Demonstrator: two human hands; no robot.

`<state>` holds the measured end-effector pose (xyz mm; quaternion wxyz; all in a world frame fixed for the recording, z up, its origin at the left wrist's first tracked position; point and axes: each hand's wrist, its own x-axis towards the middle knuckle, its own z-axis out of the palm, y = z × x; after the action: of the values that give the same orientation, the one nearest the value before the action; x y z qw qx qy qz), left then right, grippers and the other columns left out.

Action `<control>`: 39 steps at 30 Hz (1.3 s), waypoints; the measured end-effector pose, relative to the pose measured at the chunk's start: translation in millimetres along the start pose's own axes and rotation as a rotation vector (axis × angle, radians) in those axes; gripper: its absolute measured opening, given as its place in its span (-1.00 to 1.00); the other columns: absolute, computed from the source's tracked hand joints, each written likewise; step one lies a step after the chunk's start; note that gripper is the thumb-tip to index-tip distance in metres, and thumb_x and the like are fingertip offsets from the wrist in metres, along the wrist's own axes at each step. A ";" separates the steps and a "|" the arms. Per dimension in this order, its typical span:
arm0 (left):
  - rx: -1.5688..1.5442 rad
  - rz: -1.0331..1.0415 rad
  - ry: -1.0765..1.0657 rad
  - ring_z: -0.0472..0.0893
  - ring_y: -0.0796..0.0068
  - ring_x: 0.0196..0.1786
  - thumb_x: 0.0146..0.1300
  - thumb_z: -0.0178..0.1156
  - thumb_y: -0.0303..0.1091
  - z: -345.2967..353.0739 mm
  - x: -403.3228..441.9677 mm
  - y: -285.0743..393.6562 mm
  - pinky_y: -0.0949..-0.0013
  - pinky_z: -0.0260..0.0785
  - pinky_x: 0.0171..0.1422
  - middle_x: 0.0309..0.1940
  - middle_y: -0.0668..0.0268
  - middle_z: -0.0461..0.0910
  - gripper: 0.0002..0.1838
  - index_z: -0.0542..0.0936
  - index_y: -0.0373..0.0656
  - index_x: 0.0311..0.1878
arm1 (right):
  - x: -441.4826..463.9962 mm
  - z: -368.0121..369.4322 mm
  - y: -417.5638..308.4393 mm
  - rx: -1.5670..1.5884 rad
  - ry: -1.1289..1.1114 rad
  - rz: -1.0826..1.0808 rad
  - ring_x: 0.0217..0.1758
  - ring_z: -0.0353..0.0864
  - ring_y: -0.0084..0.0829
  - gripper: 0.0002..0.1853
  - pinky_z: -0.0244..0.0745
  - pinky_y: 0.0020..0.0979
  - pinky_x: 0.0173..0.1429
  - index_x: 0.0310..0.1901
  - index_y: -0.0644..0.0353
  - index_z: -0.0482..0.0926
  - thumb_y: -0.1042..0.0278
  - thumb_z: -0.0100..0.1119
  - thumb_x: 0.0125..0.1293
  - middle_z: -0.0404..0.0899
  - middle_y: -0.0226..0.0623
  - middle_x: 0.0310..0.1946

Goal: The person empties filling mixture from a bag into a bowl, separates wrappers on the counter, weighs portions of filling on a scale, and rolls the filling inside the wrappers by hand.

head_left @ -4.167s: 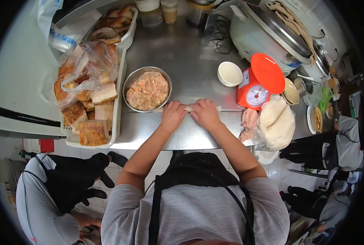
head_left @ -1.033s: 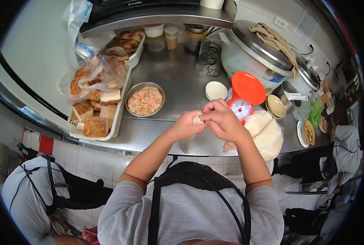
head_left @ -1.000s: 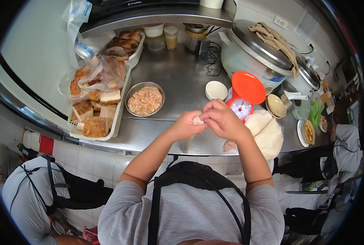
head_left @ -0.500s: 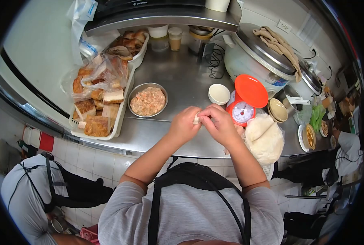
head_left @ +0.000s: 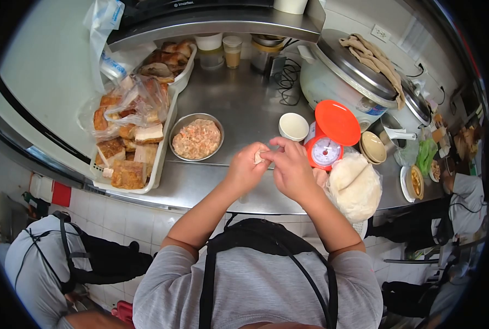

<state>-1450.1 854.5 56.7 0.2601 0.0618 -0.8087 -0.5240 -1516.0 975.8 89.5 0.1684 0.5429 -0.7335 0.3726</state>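
Observation:
Over the front of the steel counter, my left hand [head_left: 246,166] is closed round a small pale dumpling [head_left: 258,158], its top showing between thumb and fingers. My right hand [head_left: 293,169] meets it from the right, thumb and fingertips at the dumpling's edge. To the left of both hands is a metal bowl [head_left: 171,147] of pinkish minced meat filling [head_left: 196,139]. A thick stack of round pale wrappers [head_left: 355,189], partly in clear plastic, lies beside my right forearm. The rest of the dumpling is hidden by my fingers.
A red kitchen scale [head_left: 326,151] and a white bowl [head_left: 293,127] stand beyond my right hand. A white basket [head_left: 159,164] of roasted pork slabs [head_left: 129,173] is at left. A large lidded cooker [head_left: 332,82] stands at back right. Other people work on both sides.
My right hand's fingers have lifted and loosened slightly from their tight pinch, uncovering more of the dumpling. My left hand still holds it. The view has shifted slightly.

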 end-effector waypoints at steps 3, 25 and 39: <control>0.007 0.035 -0.026 0.50 0.05 -0.31 -0.02 0.13 -0.41 4.3 2.5 -3.8 0.25 0.34 -0.25 -0.39 0.08 0.50 -0.81 0.42 -0.23 -0.31 | -2.1 9.1 7.0 -0.126 0.039 -0.062 -0.14 0.42 -0.23 -0.76 0.26 -0.25 -0.10 -0.41 0.10 0.52 0.58 0.10 -0.22 0.42 -0.23 -0.14; -0.562 -0.116 -0.071 0.46 0.65 -0.37 0.07 0.10 -0.53 15.8 12.2 -0.2 0.54 0.34 -0.25 -0.44 0.38 0.50 -0.92 0.46 -0.23 -0.33 | -33.8 8.5 41.2 0.442 0.151 0.287 -0.30 0.42 -0.44 -0.67 0.35 -0.51 -0.22 -0.18 0.27 0.46 0.53 0.14 -0.09 0.42 -0.26 -0.36; -0.132 0.041 -0.230 0.51 0.44 -0.41 -0.08 0.19 -0.44 15.3 6.9 5.9 0.45 0.33 -0.31 -0.48 0.23 0.52 -0.83 0.49 -0.25 -0.37 | -8.7 -18.1 11.1 0.585 -0.049 0.379 -0.44 0.43 -0.35 -0.91 0.35 -0.44 -0.35 -0.43 0.25 0.47 0.49 0.16 0.00 0.40 -0.27 -0.44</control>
<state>-1462.4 867.1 59.5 0.1796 -0.0324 -0.7980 -0.5744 -1526.0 996.3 91.8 -0.0842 0.4313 -0.6871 0.5786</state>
